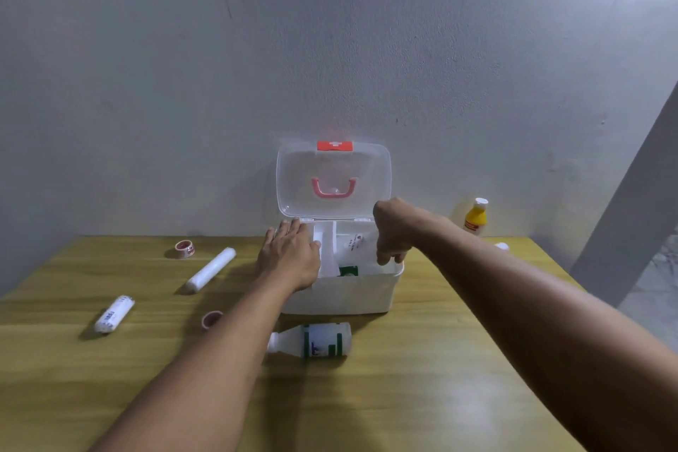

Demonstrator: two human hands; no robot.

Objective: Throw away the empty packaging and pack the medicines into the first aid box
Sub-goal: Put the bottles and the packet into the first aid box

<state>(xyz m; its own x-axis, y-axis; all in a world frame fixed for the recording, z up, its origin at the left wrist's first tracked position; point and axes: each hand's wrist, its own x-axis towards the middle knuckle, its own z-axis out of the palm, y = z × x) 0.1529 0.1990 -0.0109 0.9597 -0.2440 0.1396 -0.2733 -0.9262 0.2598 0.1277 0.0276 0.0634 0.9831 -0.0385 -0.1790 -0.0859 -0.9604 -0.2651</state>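
The white first aid box (pixel 341 295) stands at the middle of the table, its clear lid (pixel 333 180) with a pink handle tilted back against the wall. Inside I see a white divided tray (pixel 327 249), a white packet with red print (pixel 357 242) and a green-and-white item (pixel 348 270). My left hand (pixel 290 255) lies flat, palm down, on the box's left edge. My right hand (pixel 392 231) curls its fingers down over the box's right rim. A white bottle with a green label (pixel 312 339) lies on its side in front of the box.
Left of the box lie two white bandage rolls (pixel 211 270) (pixel 113 314) and two small tape rolls (pixel 184 248) (pixel 211 318). A yellow bottle (pixel 476 218) stands at the back right by the wall, with a small white object (pixel 502 246) near it. The wooden table (pixel 403 396) meets the wall behind.
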